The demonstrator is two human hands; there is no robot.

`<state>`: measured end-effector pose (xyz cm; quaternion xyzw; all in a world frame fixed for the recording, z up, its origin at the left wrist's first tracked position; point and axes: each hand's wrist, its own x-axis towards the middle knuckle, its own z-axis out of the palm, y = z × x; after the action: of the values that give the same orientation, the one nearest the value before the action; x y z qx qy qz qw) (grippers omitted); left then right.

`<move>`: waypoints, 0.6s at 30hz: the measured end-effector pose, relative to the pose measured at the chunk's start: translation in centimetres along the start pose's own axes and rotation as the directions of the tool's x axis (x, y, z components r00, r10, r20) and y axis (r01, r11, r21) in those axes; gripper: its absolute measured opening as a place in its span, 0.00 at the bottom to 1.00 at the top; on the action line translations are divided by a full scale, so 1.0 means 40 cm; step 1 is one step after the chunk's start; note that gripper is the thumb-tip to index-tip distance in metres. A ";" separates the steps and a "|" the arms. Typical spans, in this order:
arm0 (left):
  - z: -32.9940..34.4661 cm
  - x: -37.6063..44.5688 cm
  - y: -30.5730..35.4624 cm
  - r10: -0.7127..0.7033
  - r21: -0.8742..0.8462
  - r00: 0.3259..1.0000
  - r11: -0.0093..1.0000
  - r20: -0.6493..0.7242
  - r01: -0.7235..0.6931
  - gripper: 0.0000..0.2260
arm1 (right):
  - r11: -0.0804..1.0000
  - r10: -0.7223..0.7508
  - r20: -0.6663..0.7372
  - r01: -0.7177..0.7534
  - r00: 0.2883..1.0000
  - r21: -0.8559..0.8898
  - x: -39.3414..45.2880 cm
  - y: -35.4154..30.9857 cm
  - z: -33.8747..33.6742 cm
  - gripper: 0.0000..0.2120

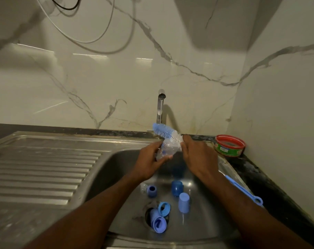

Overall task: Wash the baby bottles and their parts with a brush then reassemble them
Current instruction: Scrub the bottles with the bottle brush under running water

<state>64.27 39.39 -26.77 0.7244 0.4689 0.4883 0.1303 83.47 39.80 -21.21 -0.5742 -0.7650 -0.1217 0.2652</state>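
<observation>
Washing is where we are judging the task to stand, with reassembly not begun. We are holding a clear bottle [164,149] over the sink [116,164] in our left hand [149,163], fingers curling round its body. Our right hand [197,157] is gripping the brush [167,133] low on its bristles, fingers closed around it; the handle is hidden from us. The brush head is lying outside the bottle, across its upper end, so we are reading this as scrubbing the mouth or outside, or just about to go in.

Loose parts are still lying on the sink floor: a small ring [151,190], a dark blue cap [177,188], a pale cap [184,202], and more blue pieces [159,218] at the drain. None look joined to a bottle. A second, thin brush [242,190] is resting on the sink edge at 4 o'clock from our hands.

The bottle's long axis is running from 7 to 1 o'clock, upper end toward the tap [160,105]. The brush is pointing toward 10 o'clock.
</observation>
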 end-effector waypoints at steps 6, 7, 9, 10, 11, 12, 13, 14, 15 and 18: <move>-0.003 0.021 -0.047 -0.264 0.035 0.947 0.961 -0.184 0.275 0.16 | 1.000 -0.027 -0.007 0.027 1.000 -0.009 -0.011 0.018 -0.003 0.12; -0.010 0.023 -0.058 -0.332 0.028 0.918 0.938 -0.216 0.346 0.17 | 0.999 -0.039 -0.004 0.039 0.999 -0.011 -0.015 0.016 -0.003 0.12; -0.020 0.018 -0.072 -0.360 0.068 0.906 0.921 -0.221 0.383 0.18 | 0.999 -0.052 -0.007 0.052 0.999 -0.011 -0.024 0.011 -0.001 0.12; -0.020 0.013 -0.072 -0.338 0.080 0.920 0.930 -0.201 0.359 0.18 | 0.998 -0.053 -0.005 0.053 0.999 -0.015 -0.026 0.008 -0.001 0.12; -0.017 0.008 -0.065 -0.304 0.068 0.937 0.945 -0.172 0.319 0.18 | 0.999 -0.051 -0.003 0.051 0.999 -0.018 -0.027 0.005 0.001 0.12; -0.013 0.003 -0.050 -0.242 0.058 0.962 0.966 -0.130 0.251 0.17 | 0.999 -0.049 -0.003 0.049 0.999 -0.014 -0.026 0.002 0.001 0.12; -0.008 -0.002 -0.032 -0.144 0.066 0.987 0.987 -0.073 0.149 0.17 | 0.999 -0.044 -0.001 0.044 0.999 0.002 -0.023 -0.002 0.002 0.12; -0.002 -0.004 -0.016 -0.035 0.088 0.999 0.995 -0.011 0.036 0.17 | 0.999 -0.033 0.011 0.033 0.999 0.020 -0.020 -0.004 0.001 0.12; 0.006 -0.005 -0.004 0.062 0.108 0.997 0.992 0.044 -0.066 0.19 | 0.999 -0.023 0.021 0.022 1.000 0.028 -0.014 -0.004 -0.001 0.13; 0.021 0.006 0.013 0.112 0.119 0.993 0.986 0.031 -0.115 0.19 | 1.000 -0.014 -0.057 0.013 0.998 -0.018 -0.013 0.009 -0.003 0.13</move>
<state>65.28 39.52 -26.70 0.7623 0.4541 0.4567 0.0639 83.96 39.43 -21.45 -0.5677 -0.7598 -0.1464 0.2809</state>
